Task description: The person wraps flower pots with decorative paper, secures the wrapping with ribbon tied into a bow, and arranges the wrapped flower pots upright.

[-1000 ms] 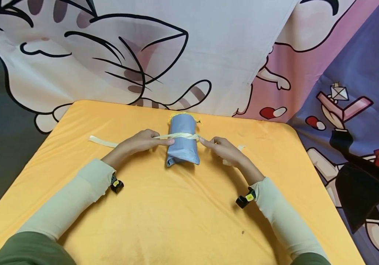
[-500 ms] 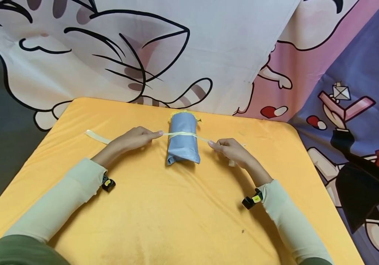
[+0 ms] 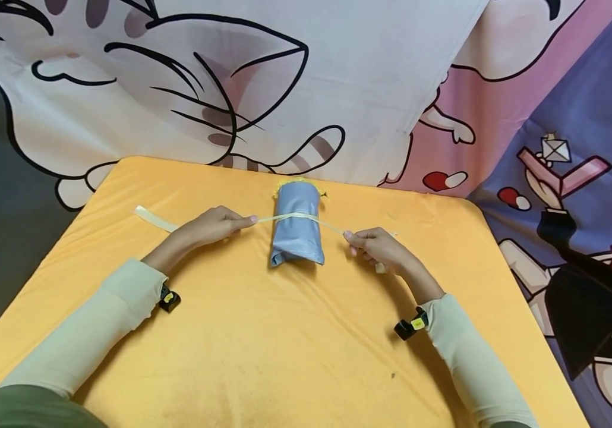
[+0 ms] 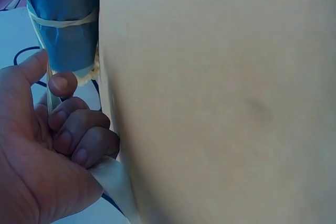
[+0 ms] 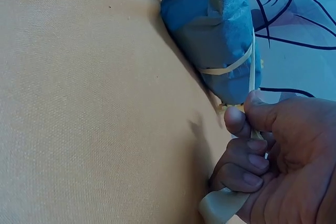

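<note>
A blue-grey wrapped bundle (image 3: pixel 297 238) lies on the yellow cloth, with frilly yellow bits (image 3: pixel 296 180) showing at its far end. Around its middle runs a pale yellow ribbon (image 3: pixel 296 216). My left hand (image 3: pixel 211 226) pinches one end of the ribbon between thumb and forefinger, left of the bundle. On the other side, my right hand (image 3: pixel 381 248) pinches the other end, slightly lower. Both stretches are drawn out straight. In the left wrist view, a ribbon tail (image 4: pixel 113 182) comes out below the curled fingers; a similar tail (image 5: pixel 221 206) shows in the right wrist view.
The yellow cloth-covered table (image 3: pixel 242 345) extends in front of the bundle. Behind it hangs a white curtain (image 3: pixel 375 83) printed with a cartoon cat, and a purple printed one (image 3: pixel 562 119) stands at right. Dark floor (image 3: pixel 12 249) shows at left.
Both hands have moved apart, away from the bundle, pulling the ribbon ends outward. Earlier the fingers were right at the bundle's sides. The bundle has stayed in place.
</note>
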`<state>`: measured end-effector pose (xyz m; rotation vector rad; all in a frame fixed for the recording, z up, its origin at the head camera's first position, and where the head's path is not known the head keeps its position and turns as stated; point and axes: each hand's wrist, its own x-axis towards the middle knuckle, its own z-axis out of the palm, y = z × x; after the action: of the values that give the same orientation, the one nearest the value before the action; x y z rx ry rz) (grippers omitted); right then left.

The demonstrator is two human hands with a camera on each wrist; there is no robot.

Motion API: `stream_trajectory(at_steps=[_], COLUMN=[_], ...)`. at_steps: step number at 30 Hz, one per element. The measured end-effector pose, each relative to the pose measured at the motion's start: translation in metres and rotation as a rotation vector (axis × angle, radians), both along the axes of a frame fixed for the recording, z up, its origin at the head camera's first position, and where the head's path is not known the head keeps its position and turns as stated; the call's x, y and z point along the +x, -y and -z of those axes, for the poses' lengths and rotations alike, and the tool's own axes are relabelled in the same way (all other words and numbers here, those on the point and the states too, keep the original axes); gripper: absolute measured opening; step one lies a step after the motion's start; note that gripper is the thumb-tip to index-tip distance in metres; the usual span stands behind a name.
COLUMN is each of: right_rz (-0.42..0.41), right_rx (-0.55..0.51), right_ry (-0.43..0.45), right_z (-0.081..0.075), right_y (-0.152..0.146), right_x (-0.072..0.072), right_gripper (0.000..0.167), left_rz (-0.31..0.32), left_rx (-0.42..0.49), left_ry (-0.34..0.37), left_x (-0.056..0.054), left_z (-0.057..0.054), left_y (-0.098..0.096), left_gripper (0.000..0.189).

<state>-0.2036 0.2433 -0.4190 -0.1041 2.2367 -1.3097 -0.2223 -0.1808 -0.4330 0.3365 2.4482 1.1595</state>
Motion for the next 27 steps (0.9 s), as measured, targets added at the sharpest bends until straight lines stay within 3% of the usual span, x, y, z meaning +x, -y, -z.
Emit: stream_trajectory(at_steps=[6,11,14,23,27], right_rz=[0.014,-0.062,-0.113,-0.14,-0.176], right_rx=[0.027,0.197,0.239,0.175,0.231], right_ry=[-0.02,-0.185,-0.243,-0.149,-0.088], right_z=[-0.004,-0.008,-0.012,-0.021,-0.022], right_y=[-0.003,-0.016,-0.034,-0.089,-0.104], right_x=[-0.001,-0.006,-0.011,-0.025,-0.027], right_gripper=[0.056,0.054,0.052,0.043,0.039], left_rz=[0.02,0.033,0.023,0.039,0.039], left_rx=[-0.01,-0.081,-0.115,-0.069,-0.065], left_ry=[-0.007,-0.049,-0.07,-0.054,-0.058], left_x=[0.001,0.001,0.0,0.0,-0.001], left_z=[-0.001,-0.001,0.0,-0.002,-0.002], left_y=[0.001,0.0,0.002,0.003,0.002], left_gripper=[0.067,0.068,0.067,0.07,0.07])
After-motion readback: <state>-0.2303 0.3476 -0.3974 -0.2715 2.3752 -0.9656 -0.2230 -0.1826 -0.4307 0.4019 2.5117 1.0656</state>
